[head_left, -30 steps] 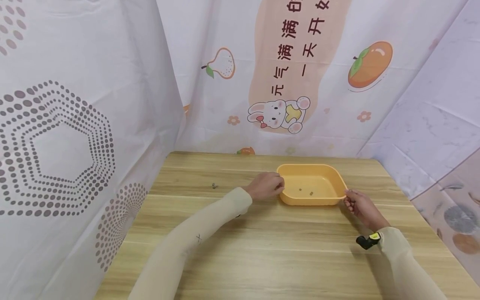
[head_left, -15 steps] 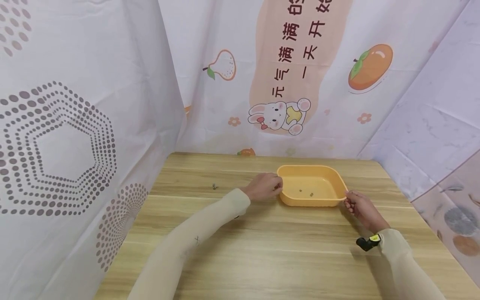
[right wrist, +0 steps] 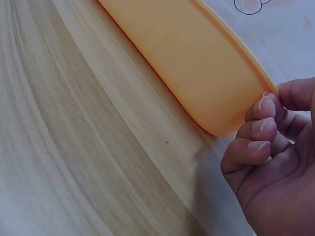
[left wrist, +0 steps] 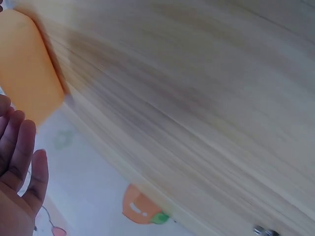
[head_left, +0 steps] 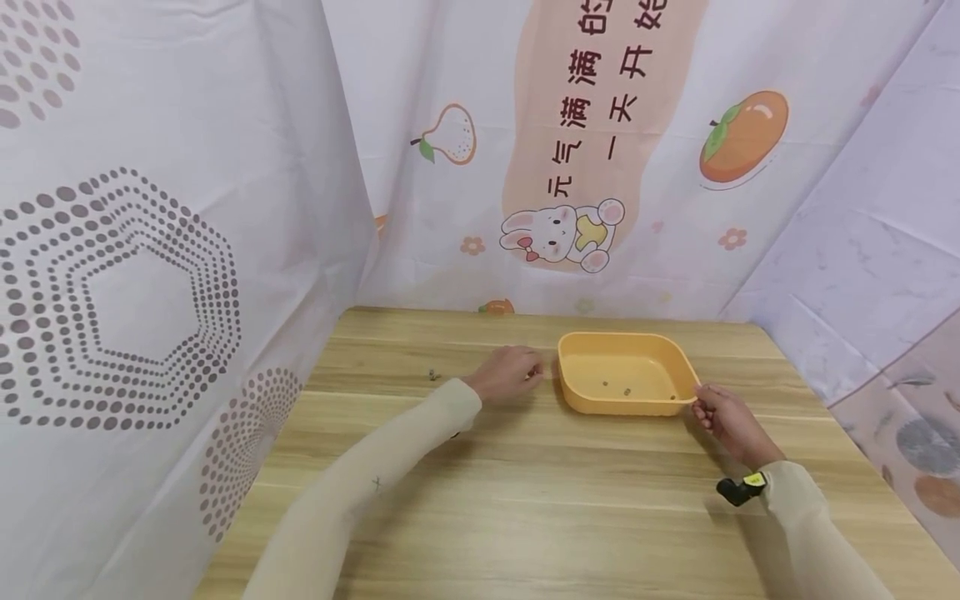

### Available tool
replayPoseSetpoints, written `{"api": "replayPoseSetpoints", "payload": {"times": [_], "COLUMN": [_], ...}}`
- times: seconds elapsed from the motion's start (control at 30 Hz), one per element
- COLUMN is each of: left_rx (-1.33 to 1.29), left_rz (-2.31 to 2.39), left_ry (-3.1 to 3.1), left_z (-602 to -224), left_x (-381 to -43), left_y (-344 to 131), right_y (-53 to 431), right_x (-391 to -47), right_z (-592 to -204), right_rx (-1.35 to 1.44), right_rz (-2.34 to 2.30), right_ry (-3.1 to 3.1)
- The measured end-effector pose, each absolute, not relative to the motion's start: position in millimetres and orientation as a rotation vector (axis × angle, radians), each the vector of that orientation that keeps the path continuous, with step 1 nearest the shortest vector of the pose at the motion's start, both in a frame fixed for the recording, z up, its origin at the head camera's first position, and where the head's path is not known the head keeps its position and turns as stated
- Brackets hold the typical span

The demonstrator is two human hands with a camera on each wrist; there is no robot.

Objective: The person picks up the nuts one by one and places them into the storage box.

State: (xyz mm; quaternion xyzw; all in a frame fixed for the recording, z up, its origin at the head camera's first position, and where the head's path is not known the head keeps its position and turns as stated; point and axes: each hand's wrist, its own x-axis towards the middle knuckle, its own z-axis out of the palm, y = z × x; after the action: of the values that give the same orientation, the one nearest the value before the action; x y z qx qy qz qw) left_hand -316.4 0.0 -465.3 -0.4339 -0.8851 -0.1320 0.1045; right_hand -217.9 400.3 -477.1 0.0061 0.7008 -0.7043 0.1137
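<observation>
A shallow yellow-orange plastic tray [head_left: 626,365] stands on the wooden table, with 3 tiny dark pieces visible on its floor. At its near right corner my right hand [head_left: 729,423] pinches the rim [right wrist: 269,84] between thumb and forefinger, the other fingers curled below. My left hand [head_left: 507,375] is off the tray's left side, a short gap away, its fingers loosely bent and nothing visible in them. Left of that hand lie several small metal pieces [head_left: 433,375], shiny in the left wrist view, where one cluster [left wrist: 266,230] shows at the bottom edge.
The wooden table [head_left: 555,508] ends at a printed curtain [head_left: 420,275] behind the tray. More fabric hangs along the left [head_left: 285,217] and right sides. A black device [head_left: 741,488] with a yellow label is strapped to the right wrist.
My left hand has let go of the tray's left end and drawn back to the left. The right hand keeps its hold. A third small piece now shows near the tray's right corner.
</observation>
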Motion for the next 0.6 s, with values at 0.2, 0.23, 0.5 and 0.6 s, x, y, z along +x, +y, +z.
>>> {"api": "replayPoseSetpoints", "payload": {"times": [0.2,0.23,0.5,0.6], "left_rx": [-1.238,-1.235,-1.218,-1.206], "left_rz": [-0.377,-0.377,-0.34,-0.333], "left_ry": [-2.607,-2.616,-2.654,-2.649], "left_z": [-460,-460,-464,-465], "left_x": [-316,-316,-318,-319], "left_y": [-19,-21,-37,-42], "right_y": [405,406,412,410], "right_x": [-222,-223,-227,-226], "right_z": [-483,-486,-496,-494], "right_rx": [0.025,0.029,0.015,0.004], "right_rz": [-2.066,-2.064,-2.063,-2.061], "right_ry": [2.066,2.073,2.075,2.084]}}
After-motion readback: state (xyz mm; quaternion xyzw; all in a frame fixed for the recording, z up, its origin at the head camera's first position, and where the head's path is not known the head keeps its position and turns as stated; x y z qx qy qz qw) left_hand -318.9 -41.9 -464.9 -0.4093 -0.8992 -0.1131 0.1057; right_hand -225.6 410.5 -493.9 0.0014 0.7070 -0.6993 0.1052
